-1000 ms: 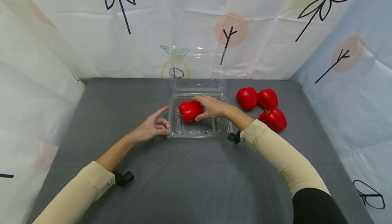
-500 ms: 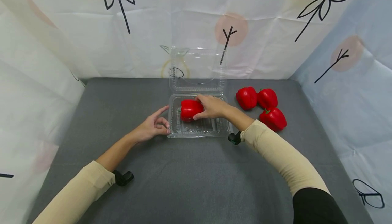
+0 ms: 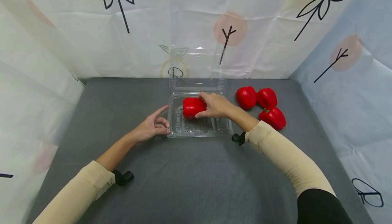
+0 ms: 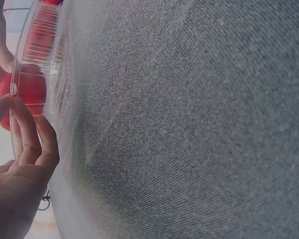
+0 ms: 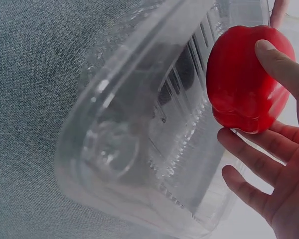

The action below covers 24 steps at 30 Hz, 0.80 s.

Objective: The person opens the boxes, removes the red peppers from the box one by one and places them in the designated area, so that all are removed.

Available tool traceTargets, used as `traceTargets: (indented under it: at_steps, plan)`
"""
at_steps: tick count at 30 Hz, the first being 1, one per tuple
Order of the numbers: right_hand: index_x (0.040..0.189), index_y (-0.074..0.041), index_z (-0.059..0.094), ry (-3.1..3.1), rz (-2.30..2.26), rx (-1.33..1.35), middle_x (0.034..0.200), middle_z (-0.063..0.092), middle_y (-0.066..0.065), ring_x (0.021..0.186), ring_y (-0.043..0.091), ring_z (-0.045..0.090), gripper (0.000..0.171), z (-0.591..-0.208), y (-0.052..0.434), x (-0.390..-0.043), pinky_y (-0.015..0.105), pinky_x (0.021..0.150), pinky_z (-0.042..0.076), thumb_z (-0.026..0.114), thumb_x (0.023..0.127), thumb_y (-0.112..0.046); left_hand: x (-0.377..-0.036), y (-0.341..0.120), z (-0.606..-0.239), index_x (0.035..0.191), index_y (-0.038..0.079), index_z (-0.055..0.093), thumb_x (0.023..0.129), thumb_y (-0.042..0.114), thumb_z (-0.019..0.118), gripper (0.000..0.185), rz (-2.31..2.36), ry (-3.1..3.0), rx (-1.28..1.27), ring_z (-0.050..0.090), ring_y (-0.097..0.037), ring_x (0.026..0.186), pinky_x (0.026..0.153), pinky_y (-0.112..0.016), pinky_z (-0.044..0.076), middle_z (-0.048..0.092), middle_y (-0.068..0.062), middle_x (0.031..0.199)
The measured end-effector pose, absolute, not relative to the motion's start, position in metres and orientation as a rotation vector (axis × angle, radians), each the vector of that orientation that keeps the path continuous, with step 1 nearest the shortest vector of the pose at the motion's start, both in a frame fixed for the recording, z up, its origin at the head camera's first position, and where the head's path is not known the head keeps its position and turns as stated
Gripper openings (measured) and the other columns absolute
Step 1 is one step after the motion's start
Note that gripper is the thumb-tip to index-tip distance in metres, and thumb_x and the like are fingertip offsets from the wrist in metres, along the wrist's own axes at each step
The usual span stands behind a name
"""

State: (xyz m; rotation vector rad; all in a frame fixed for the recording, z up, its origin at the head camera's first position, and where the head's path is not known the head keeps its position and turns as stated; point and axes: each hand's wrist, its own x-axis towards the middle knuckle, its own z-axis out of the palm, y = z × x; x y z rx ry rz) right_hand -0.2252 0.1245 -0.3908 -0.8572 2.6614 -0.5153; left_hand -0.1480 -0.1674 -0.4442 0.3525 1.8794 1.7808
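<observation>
My right hand (image 3: 216,106) grips a red bell pepper (image 3: 193,108) over the base of a clear plastic clamshell container (image 3: 211,128). In the right wrist view the thumb lies on one side of the pepper (image 5: 244,79) and the fingers are on the other; its stem points left in the head view. My left hand (image 3: 152,127) is at the container's left side. The left wrist view shows its thumb and fingers (image 4: 27,132) pinching the rim. The hinged lid (image 3: 197,65) stands raised at the back.
Three more red bell peppers lie grouped to the right of the container: one at the left (image 3: 246,97), one behind (image 3: 267,97), one in front (image 3: 273,118). The grey cloth-covered table (image 3: 190,176) is bordered by a patterned fabric backdrop (image 3: 263,40).
My right hand has shifted slightly right and back with the bell pepper, whose stem has turned from the front left towards the left. My left hand has stayed at the container's rim.
</observation>
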Motion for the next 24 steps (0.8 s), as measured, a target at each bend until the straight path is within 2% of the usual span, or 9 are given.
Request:
traceTargets:
  at_steps: [9,24]
  plan:
    - [0.134,-0.005,0.054,2.699,-0.538,-0.887,0.119,0.067,0.011,0.097,0.022,0.065,0.070,-0.381,0.131,-0.213,0.037,0.079,0.055,0.078,0.082,-0.046,-0.148,-0.167,-0.447,0.160,0.013,0.009,0.086,-0.010,0.066,0.096,1.797,1.873,0.367,0.063,-0.016,0.076,0.078,-0.026,0.054,0.057,-0.010,0.094]
    - [0.130,-0.007,0.062,2.914,-0.662,-0.854,0.100,0.071,0.006,0.078,0.021,0.065,0.068,-0.375,0.159,-0.182,0.034,0.066,0.053,0.079,0.080,-0.050,-0.148,-0.168,-0.447,0.161,0.013,0.007,0.087,-0.009,0.066,0.097,1.789,1.881,0.360,0.064,-0.015,0.077,0.079,-0.028,0.054,0.057,-0.009,0.095]
